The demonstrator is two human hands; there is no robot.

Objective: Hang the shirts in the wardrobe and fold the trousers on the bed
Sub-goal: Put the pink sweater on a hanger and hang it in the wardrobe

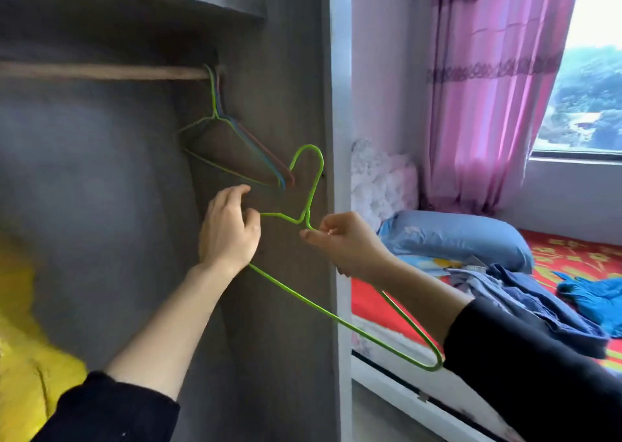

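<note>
My right fingers [328, 228] pinch the green hanger [311, 186] just below its neck. My left fingers [232, 192] curl round its left shoulder, the corner hidden behind my palm. The hanger is bare and sits below the rail [101, 71], in front of the wardrobe wall [276, 71]. Its hook is just beside the spare hangers [235, 145] and could snag them if I swing left. The white frame edge [340, 105] crowds the right. Open room lies toward the bed [377, 303], where the clothes [525, 293] wait.

a plain black left sleeve [111, 408] and right sleeve [531, 374], both pushed up the forearms.
</note>
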